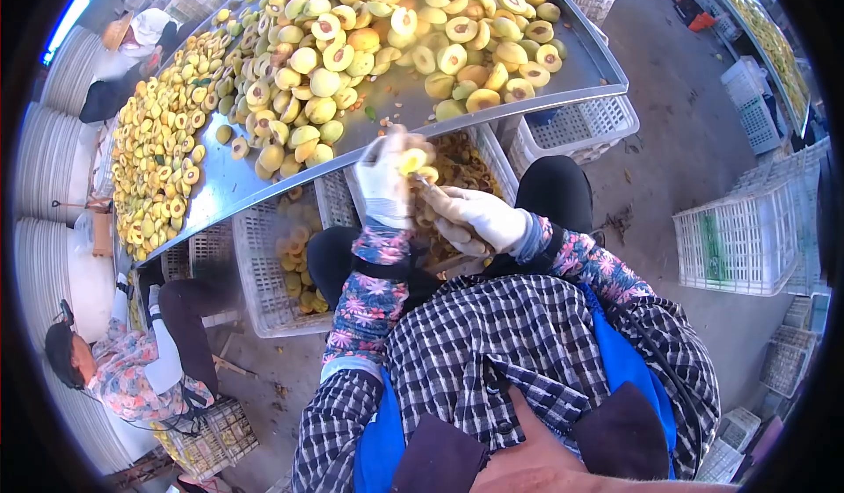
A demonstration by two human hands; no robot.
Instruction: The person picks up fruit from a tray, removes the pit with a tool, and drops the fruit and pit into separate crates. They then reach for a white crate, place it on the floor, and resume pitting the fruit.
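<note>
Cut yellow fruit halves lie heaped on a metal table. Just off the table's near edge, my left hand, in a white glove and blurred, has its fingers closed on a piece of yellow fruit. My right hand, also gloved, is closed around a small tool whose tip points at that fruit; the tool is mostly hidden. Below both hands stands a crate with brownish pieces in it.
A crate with yellow fruit stands left of my knees. White crates sit under the table's right end, and stacked crates stand farther right. A seated co-worker is at the left, another person beyond the table.
</note>
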